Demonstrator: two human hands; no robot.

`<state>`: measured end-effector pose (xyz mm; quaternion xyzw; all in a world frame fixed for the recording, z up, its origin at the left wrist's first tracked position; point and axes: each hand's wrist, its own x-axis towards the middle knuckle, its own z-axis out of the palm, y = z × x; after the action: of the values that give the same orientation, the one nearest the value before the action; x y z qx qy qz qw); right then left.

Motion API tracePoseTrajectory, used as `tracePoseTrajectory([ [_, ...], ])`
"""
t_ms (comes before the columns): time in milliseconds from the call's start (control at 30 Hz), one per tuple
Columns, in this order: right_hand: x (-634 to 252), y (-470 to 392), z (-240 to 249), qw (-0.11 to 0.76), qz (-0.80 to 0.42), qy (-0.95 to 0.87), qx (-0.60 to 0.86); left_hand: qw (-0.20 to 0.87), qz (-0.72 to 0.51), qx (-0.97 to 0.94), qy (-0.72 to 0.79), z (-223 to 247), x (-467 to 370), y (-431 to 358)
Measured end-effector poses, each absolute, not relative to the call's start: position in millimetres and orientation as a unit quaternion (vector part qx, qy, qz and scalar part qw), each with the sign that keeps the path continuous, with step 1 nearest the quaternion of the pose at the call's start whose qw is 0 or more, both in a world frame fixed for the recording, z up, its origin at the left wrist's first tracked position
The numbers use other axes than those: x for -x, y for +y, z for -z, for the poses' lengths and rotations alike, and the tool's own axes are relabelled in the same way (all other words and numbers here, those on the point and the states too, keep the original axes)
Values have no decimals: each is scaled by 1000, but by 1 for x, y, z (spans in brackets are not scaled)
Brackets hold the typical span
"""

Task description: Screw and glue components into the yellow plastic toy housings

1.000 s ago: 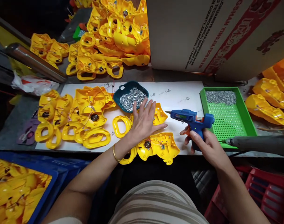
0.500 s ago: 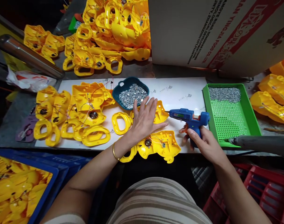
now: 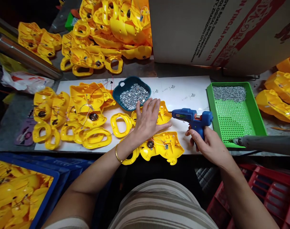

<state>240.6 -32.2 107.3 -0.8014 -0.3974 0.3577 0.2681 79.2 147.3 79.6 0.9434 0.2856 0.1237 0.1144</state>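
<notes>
My left hand (image 3: 147,122) lies with fingers spread over a yellow plastic shell (image 3: 164,114), hiding much of it. In my right hand (image 3: 204,140) is a blue glue gun (image 3: 191,117), its nozzle at the right edge of that shell. A second yellow shell (image 3: 172,147), with wires, a round speaker and a small board inside, lies open side up at the table's front edge, below my left hand. Just behind my left fingers stands a dark teal dish (image 3: 116,92) of small metal pieces.
More yellow shells (image 3: 87,105) lie at left and in a pile (image 3: 128,30) behind. A green tray (image 3: 254,111) holds metal pieces at right, with a grey rod (image 3: 266,140) over its front corner. A cardboard box (image 3: 178,35) stands behind. Crates (image 3: 257,190) flank the front.
The camera view has shifted slightly. My left hand stays spread over the shell, and my right hand still holds the glue gun at its edge.
</notes>
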Motion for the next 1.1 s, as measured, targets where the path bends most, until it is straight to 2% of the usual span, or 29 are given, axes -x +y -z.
tracePoseTrajectory([
  [200,-238,-29,-117,265,-311,-418,811,114,-124,-943,288,-80,-79,147],
  [467,-245,-27,-120,251,-344,-423,800,124,-134,-944,276,-73,-77,151],
  [533,-247,-30,-118,290,-395,-397,776,127,-139,-942,278,-70,-76,152],
  [667,-250,-36,-119,453,-517,-275,672,125,-145,-939,287,-67,-74,154],
  [767,-255,-28,-118,542,-556,-217,591,120,-150,-938,290,-66,-75,154],
  [833,-260,-11,-112,584,-527,-196,586,113,-160,-937,289,-66,-77,153],
  [967,-281,44,-88,641,-367,-154,657,94,-186,-935,286,-65,-82,152],
  [1100,-310,99,-66,588,-278,-167,741,77,-204,-935,280,-63,-84,153],
])
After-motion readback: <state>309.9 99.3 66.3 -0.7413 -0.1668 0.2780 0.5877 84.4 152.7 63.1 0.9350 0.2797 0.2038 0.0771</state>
